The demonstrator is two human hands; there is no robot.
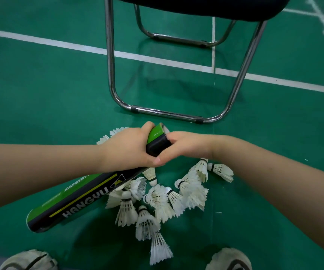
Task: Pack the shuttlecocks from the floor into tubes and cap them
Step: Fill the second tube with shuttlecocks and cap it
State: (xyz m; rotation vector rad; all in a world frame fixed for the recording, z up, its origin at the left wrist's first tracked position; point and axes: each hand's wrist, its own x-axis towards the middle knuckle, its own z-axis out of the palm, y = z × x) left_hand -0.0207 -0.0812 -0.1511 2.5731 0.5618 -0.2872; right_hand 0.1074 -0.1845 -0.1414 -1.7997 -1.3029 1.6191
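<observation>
A long green-and-black shuttlecock tube (83,195) slants from lower left up to the centre, held above the floor. My left hand (128,149) grips the tube near its upper end. My right hand (184,145) is curled round that same upper end, at the black band; what its fingers hold is hidden. Several white feather shuttlecocks (157,203) lie heaped on the green floor beneath both hands, and a few more (116,131) peek out behind my left hand.
A metal-framed chair (169,112) with a dark seat stands just beyond the hands. White court lines (59,43) cross the green floor (40,94). My two shoes (28,260) sit at the bottom edge.
</observation>
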